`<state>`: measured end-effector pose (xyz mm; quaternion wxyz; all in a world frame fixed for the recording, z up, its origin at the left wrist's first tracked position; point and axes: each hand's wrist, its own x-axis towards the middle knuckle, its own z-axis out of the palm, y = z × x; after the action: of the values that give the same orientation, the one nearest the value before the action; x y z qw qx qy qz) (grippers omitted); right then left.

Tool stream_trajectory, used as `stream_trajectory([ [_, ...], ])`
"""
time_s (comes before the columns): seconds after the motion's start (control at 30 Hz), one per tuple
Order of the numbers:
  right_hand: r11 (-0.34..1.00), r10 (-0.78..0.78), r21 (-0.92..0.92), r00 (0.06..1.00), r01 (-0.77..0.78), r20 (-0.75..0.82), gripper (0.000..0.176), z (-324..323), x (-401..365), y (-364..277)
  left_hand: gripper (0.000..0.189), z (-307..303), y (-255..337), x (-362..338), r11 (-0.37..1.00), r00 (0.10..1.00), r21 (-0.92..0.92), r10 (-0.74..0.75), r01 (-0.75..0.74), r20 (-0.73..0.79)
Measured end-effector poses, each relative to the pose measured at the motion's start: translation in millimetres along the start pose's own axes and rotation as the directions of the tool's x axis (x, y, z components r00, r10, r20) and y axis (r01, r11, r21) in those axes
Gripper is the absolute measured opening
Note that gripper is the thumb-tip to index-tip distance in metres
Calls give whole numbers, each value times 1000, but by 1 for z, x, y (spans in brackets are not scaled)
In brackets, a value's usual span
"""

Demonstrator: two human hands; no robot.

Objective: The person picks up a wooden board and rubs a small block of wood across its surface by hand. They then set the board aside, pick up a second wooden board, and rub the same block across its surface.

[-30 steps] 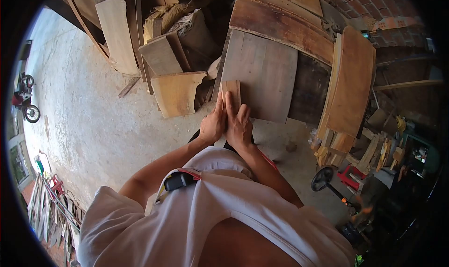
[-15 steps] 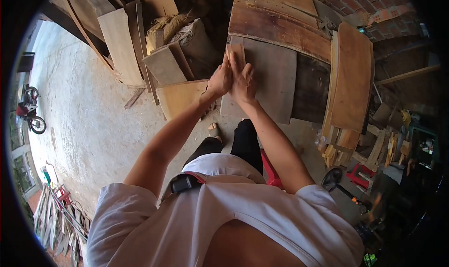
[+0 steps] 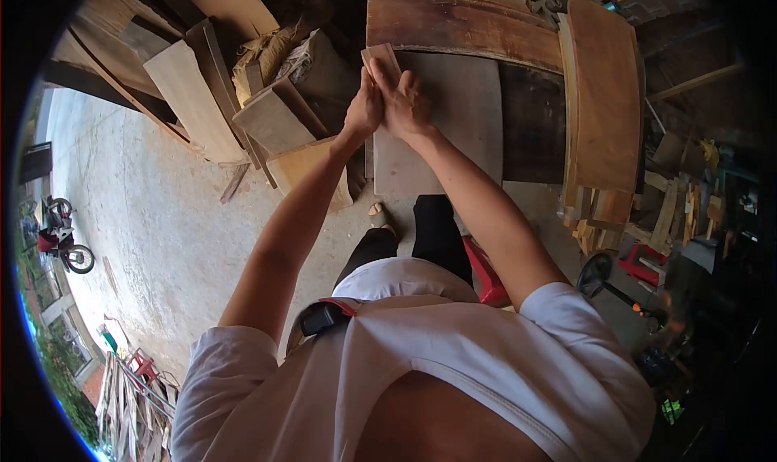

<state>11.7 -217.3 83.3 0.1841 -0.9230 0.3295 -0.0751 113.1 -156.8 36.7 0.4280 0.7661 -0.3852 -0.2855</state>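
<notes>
A small flat wooden block (image 3: 380, 55) lies under my hands at the left edge of a wide grey-brown board (image 3: 461, 98). My right hand (image 3: 406, 106) presses on the block from above, its fingers stretched forward along it. Close against it on the left, my left hand (image 3: 364, 108) grips the block's side, with its fingers partly hidden. The board's surface directly under the block is covered by the hands.
Reddish-brown planks (image 3: 461, 21) lie beyond the board, and stacked curved boards (image 3: 603, 98) stand to the right. Leaning planks (image 3: 194, 98) and a sack (image 3: 324, 65) are on the left. A red stool (image 3: 484, 272) is near my legs.
Both hands and the block appear further left and higher in view, along with a shift of the whole scene as the camera turned. The block stays under the hands.
</notes>
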Motion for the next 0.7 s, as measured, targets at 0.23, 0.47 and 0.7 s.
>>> stream_trajectory([
  [0.23, 1000, 13, -19, 998, -14, -65, 78, -16, -106, 3, 69, 27, 35, -104, 974, 968, 141, -198, 177, 151],
  [0.47, 997, 71, -7, 994, -70, 87, 86, -38, -162, 19, 79, 46, 80, -152, 931, 888, 249, -338, 267, 313],
  [0.7, 988, 127, -76, 986, -135, -107, 81, -23, -14, 65, 73, 61, 42, 33, 996, 980, 62, 55, -68, 190],
])
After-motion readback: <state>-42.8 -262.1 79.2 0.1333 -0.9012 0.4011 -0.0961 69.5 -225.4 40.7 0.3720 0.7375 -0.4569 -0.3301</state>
